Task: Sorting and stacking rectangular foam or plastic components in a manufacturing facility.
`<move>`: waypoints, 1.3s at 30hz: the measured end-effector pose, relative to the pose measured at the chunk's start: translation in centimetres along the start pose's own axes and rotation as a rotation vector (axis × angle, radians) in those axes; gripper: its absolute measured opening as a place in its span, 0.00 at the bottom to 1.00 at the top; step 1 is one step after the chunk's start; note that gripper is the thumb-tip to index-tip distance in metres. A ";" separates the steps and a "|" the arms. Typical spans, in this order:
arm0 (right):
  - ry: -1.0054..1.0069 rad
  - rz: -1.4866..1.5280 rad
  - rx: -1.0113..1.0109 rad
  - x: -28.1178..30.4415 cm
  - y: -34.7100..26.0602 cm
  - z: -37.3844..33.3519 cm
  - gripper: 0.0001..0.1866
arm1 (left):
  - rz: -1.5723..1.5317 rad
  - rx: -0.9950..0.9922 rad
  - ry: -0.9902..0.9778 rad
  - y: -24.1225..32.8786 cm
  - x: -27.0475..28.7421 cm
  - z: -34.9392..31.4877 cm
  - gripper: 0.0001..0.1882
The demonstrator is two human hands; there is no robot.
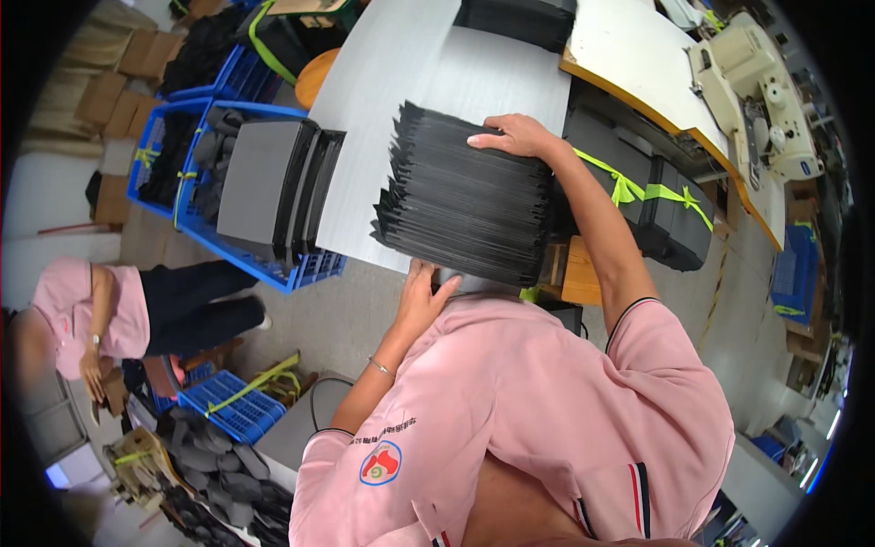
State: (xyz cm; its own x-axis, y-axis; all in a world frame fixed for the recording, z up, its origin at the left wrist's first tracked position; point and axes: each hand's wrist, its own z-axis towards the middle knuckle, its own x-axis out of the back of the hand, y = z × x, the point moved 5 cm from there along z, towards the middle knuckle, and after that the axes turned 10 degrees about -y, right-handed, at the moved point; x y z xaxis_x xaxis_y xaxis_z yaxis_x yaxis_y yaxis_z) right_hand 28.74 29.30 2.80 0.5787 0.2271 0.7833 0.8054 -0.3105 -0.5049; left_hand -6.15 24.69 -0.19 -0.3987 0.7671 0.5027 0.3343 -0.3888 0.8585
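In front of me on a pale grey tabletop [365, 191] lies a thick stack of thin black sheets [465, 196]. Its left side is ragged, with uneven tips sticking out. My right hand [518, 137] rests over the stack's far right corner, thumb apart from the fingers. At the near edge, my left hand [427, 296] touches the stack with its fingertips, thumb spread to the side. Part of the left fingertips is hidden under the stack's edge.
Left of the table, a blue crate [301, 269] bears grey-and-black stacked pieces [264, 182]. At right stand a sewing machine [761, 100] on a white worktable [647, 64] and black bundles tied with yellow-green strips [674, 210]. A co-worker [118, 310] in pink is at far left.
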 end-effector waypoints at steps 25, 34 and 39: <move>0.786 -0.175 -0.220 -2.7 -7.9 -12.7 0.38 | 0.804 -0.436 -0.083 5.4 2.9 21.9 0.38; 0.692 -0.065 -0.262 -8.8 -11.1 -15.6 0.41 | 0.852 -0.464 -0.024 5.5 2.6 22.4 0.37; 0.581 -0.205 -0.248 -10.4 -10.6 -18.0 0.39 | 0.810 -0.466 -0.026 5.4 2.4 22.2 0.37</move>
State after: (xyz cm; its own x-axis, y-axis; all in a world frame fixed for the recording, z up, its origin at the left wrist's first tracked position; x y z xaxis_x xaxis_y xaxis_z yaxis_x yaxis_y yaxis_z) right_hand 11.84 13.63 6.54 0.1973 -0.2087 0.9579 0.7984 -0.5328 -0.2805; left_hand 13.65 35.71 3.42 -0.1731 0.1811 0.9681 0.1236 -0.9712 0.2037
